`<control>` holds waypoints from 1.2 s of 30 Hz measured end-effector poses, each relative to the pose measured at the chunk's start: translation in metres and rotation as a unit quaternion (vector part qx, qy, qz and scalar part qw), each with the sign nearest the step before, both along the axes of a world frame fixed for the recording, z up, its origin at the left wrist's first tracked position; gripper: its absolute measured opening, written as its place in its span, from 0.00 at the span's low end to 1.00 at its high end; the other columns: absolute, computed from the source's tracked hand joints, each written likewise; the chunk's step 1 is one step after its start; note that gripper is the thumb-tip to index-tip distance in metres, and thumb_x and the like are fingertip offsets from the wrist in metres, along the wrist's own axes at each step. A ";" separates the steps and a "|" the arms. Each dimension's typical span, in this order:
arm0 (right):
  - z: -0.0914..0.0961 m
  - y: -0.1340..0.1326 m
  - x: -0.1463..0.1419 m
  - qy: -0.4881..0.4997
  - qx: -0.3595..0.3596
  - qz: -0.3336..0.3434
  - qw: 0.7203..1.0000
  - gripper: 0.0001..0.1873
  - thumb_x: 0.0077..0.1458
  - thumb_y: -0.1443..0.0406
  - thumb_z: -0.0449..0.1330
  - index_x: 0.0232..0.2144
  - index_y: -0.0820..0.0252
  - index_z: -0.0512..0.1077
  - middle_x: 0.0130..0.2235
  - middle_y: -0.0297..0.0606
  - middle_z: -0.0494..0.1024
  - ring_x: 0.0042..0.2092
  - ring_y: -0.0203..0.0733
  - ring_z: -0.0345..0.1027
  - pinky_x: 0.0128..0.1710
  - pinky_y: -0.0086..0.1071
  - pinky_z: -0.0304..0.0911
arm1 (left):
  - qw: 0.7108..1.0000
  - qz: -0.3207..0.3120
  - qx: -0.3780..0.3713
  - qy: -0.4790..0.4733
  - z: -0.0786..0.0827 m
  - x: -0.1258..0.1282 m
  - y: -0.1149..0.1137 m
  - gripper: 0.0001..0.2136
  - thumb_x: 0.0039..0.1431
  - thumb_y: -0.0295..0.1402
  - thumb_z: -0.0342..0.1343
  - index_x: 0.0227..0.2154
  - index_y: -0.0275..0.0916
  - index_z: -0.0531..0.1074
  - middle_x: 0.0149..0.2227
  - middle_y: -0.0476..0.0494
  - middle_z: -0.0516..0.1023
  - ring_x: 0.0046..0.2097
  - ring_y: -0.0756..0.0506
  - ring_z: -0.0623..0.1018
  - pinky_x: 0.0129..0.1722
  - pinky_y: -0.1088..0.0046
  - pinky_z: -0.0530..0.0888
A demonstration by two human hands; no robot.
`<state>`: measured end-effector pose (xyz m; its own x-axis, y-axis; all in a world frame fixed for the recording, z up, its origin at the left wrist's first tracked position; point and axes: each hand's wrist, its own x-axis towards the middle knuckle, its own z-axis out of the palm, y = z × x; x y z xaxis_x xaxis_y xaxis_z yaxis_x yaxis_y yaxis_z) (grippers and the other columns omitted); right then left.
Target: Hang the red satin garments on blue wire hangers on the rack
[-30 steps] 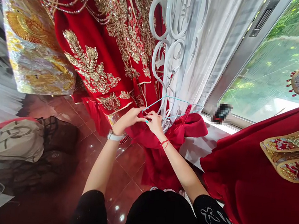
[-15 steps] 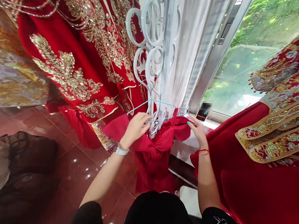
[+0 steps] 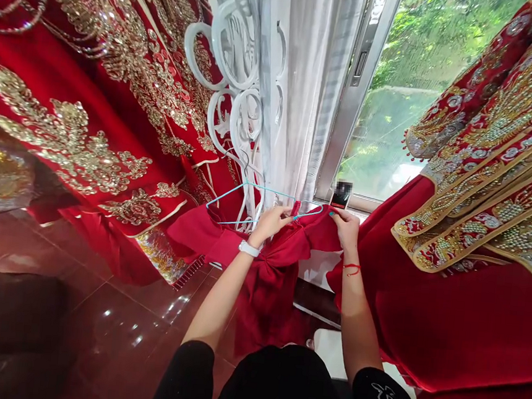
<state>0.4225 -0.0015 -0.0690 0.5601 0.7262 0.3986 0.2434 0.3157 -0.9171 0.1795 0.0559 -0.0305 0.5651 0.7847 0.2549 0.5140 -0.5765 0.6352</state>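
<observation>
A red dress (image 3: 275, 275) with wide off-shoulder folds hangs in front of me on a thin light-blue wire hanger (image 3: 229, 192). The hanger's hook is at the white scrollwork stand. My left hand (image 3: 271, 223), with a white band on its wrist, is closed at the dress's neckline beside the strap and the hanger's lower wire. My right hand (image 3: 347, 227) pinches the top edge of the dress's right shoulder piece, close to the hanger's right end. Exactly what lies between the left fingertips is partly hidden.
The white scrollwork stand (image 3: 250, 108) rises behind the hanger, next to a white curtain (image 3: 298, 90). A phone (image 3: 341, 195) leans by the window. Gold-embroidered red garments (image 3: 80, 140) hang left, beaded ones (image 3: 492, 169) right. A white stool-like surface (image 3: 327, 351) is below.
My left hand has moved right along the neckline toward the strap. My right hand has closed on the shoulder edge. The hanger's right end now shows over the fabric. The view has turned rightward.
</observation>
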 end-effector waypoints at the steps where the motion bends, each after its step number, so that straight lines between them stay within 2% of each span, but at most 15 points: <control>1: 0.007 0.002 -0.001 -0.009 0.005 -0.003 1.000 0.17 0.45 0.53 0.65 0.33 0.57 0.84 0.37 0.41 0.86 0.44 0.52 0.79 0.49 0.46 0.71 | 1.000 -0.004 0.001 0.001 0.001 0.000 -0.002 0.11 0.64 0.33 0.58 0.47 0.39 0.80 0.42 0.40 0.84 0.45 0.41 0.80 0.49 0.67 0.73; 5: 0.044 0.001 -0.014 -0.060 0.013 0.040 0.997 0.15 0.47 0.53 0.66 0.31 0.56 0.84 0.36 0.41 0.86 0.42 0.52 0.80 0.45 0.43 0.73 | 1.000 0.002 0.008 0.019 0.003 0.001 -0.006 0.13 0.65 0.34 0.57 0.48 0.39 0.80 0.42 0.40 0.84 0.46 0.40 0.80 0.50 0.66 0.72; 8: 0.082 -0.004 -0.027 -0.097 0.041 0.072 0.992 0.17 0.53 0.51 0.64 0.28 0.57 0.83 0.33 0.40 0.85 0.38 0.49 0.80 0.41 0.40 0.74 | 0.999 0.029 0.011 0.028 0.005 0.003 -0.008 0.14 0.65 0.34 0.57 0.51 0.38 0.79 0.44 0.38 0.84 0.47 0.38 0.80 0.51 0.64 0.72; 10: 0.107 -0.005 -0.031 -0.136 0.053 0.093 0.985 0.18 0.56 0.50 0.63 0.28 0.57 0.83 0.32 0.40 0.85 0.37 0.47 0.79 0.40 0.39 0.74 | 0.999 0.024 0.011 0.029 0.006 0.001 -0.011 0.15 0.65 0.35 0.57 0.52 0.39 0.79 0.46 0.38 0.84 0.47 0.38 0.80 0.50 0.64 0.73; 12: 0.121 -0.005 -0.030 -0.185 0.044 0.132 0.973 0.17 0.56 0.51 0.64 0.31 0.57 0.83 0.34 0.39 0.85 0.38 0.46 0.78 0.40 0.38 0.74 | 1.000 0.007 0.009 0.027 0.009 -0.001 -0.015 0.15 0.66 0.36 0.56 0.52 0.41 0.79 0.46 0.40 0.84 0.47 0.40 0.80 0.49 0.66 0.73; 14: 0.119 -0.004 -0.024 -0.214 0.016 0.191 0.958 0.16 0.52 0.51 0.67 0.35 0.57 0.83 0.38 0.40 0.85 0.40 0.46 0.78 0.42 0.39 0.75 | 0.999 0.009 0.006 0.033 0.011 -0.004 -0.019 0.15 0.66 0.36 0.55 0.52 0.41 0.79 0.45 0.41 0.84 0.46 0.41 0.80 0.49 0.67 0.73; 16: 0.101 -0.004 -0.017 -0.215 -0.021 0.237 0.947 0.18 0.49 0.52 0.69 0.36 0.58 0.82 0.39 0.41 0.85 0.40 0.47 0.79 0.44 0.41 0.75 | 0.998 0.032 0.006 0.047 0.012 -0.007 -0.022 0.15 0.67 0.36 0.55 0.52 0.41 0.80 0.44 0.42 0.84 0.46 0.41 0.80 0.48 0.67 0.73; 19: 0.067 -0.004 -0.012 -0.189 -0.029 0.206 0.960 0.16 0.50 0.52 0.67 0.28 0.59 0.80 0.34 0.41 0.84 0.38 0.47 0.79 0.44 0.42 0.74 | 0.997 0.043 0.003 0.063 0.011 -0.009 -0.023 0.15 0.66 0.36 0.55 0.52 0.43 0.80 0.45 0.42 0.84 0.47 0.41 0.80 0.48 0.68 0.72; 22: 0.051 -0.001 -0.018 -0.178 0.011 0.157 0.971 0.13 0.53 0.55 0.63 0.25 0.57 0.77 0.32 0.39 0.83 0.38 0.46 0.78 0.42 0.40 0.73 | 0.997 0.043 0.006 0.060 0.010 -0.009 -0.022 0.15 0.66 0.37 0.55 0.52 0.44 0.80 0.45 0.43 0.84 0.47 0.40 0.80 0.46 0.69 0.72; 26: 0.064 0.007 -0.046 -0.197 0.035 0.105 0.974 0.09 0.55 0.61 0.59 0.25 0.56 0.74 0.30 0.36 0.81 0.36 0.44 0.75 0.42 0.39 0.72 | 0.999 0.013 0.002 0.041 0.012 -0.006 -0.022 0.14 0.66 0.34 0.54 0.49 0.42 0.80 0.43 0.43 0.84 0.48 0.41 0.80 0.47 0.71 0.72; 29: 0.078 0.011 -0.070 -0.232 0.036 0.090 0.968 0.09 0.57 0.64 0.56 0.27 0.56 0.73 0.33 0.37 0.80 0.38 0.44 0.74 0.44 0.39 0.71 | 0.998 0.020 -0.014 0.049 0.014 -0.002 -0.023 0.15 0.63 0.28 0.53 0.48 0.39 0.80 0.43 0.41 0.83 0.48 0.41 0.80 0.49 0.69 0.72; 32: 0.085 0.013 -0.084 -0.265 0.031 0.103 0.958 0.09 0.60 0.63 0.55 0.29 0.55 0.71 0.34 0.38 0.79 0.40 0.45 0.73 0.45 0.39 0.70 | 0.997 0.044 -0.009 0.070 0.016 0.000 -0.023 0.16 0.59 0.23 0.51 0.44 0.37 0.81 0.41 0.39 0.83 0.48 0.40 0.80 0.49 0.66 0.73; 36: 0.084 0.006 -0.076 -0.286 0.008 0.152 0.946 0.09 0.63 0.59 0.55 0.34 0.56 0.70 0.36 0.39 0.78 0.40 0.44 0.73 0.44 0.38 0.69 | 0.999 0.038 0.007 0.028 0.015 -0.002 -0.026 0.14 0.60 0.24 0.52 0.44 0.37 0.80 0.42 0.38 0.83 0.48 0.39 0.80 0.51 0.63 0.75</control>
<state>0.3466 0.0045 0.0149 0.0152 0.8107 0.5852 0.5949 0.4631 -0.6570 0.1779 0.0304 -0.0153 0.5177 0.8226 0.2354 0.5908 -0.5427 0.5971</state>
